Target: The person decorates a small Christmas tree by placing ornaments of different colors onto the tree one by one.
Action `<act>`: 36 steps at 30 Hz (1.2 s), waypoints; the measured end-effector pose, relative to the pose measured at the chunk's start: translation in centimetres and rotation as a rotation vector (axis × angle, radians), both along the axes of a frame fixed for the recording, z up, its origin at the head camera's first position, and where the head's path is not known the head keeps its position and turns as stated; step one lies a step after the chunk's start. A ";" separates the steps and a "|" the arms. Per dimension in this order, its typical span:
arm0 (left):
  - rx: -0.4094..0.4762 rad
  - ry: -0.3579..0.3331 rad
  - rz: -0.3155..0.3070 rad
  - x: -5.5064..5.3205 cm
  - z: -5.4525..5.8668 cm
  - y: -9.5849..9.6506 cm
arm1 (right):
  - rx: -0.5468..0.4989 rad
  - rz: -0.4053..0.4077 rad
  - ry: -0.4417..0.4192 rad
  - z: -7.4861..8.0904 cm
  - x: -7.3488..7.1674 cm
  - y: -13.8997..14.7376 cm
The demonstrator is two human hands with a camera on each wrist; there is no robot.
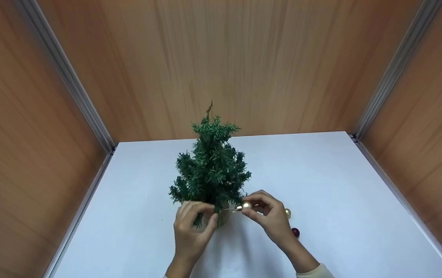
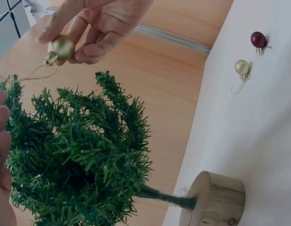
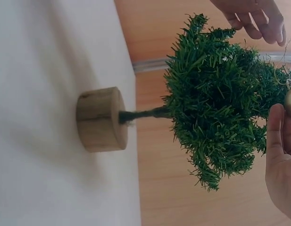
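Note:
A small artificial Christmas tree (image 1: 213,166) with dense green branches stands on a round wooden base (image 2: 225,197). My right hand (image 1: 269,216) pinches a shiny gold bauble (image 2: 62,47) between thumb and fingers, to the right of the lower branches in the head view. A thin gold string loop (image 2: 39,75) reaches from the bauble's cap toward the tree. On the other side, my left hand (image 1: 194,227) is at the branches near the loop, its index finger and thumb curved toward each other with a small gap between their tips.
A second gold bauble (image 2: 242,67) and a dark red bauble (image 2: 258,39), both with strings, lie on the white table (image 1: 340,193) right of the tree, partly behind the right hand in the head view. Wooden panels (image 1: 244,69) with metal corner strips (image 1: 394,69) enclose the table.

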State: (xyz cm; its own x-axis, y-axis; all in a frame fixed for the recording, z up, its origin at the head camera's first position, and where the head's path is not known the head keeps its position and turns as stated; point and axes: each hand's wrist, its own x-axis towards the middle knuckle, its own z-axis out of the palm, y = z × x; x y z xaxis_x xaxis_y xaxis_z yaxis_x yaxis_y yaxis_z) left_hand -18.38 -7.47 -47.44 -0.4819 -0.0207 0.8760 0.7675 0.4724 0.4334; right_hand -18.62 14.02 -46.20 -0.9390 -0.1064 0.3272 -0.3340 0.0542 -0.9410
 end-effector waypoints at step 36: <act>0.088 -0.154 -0.119 0.4 1.2 1.9 | 0.016 0.035 -0.052 -0.1 0.6 -0.7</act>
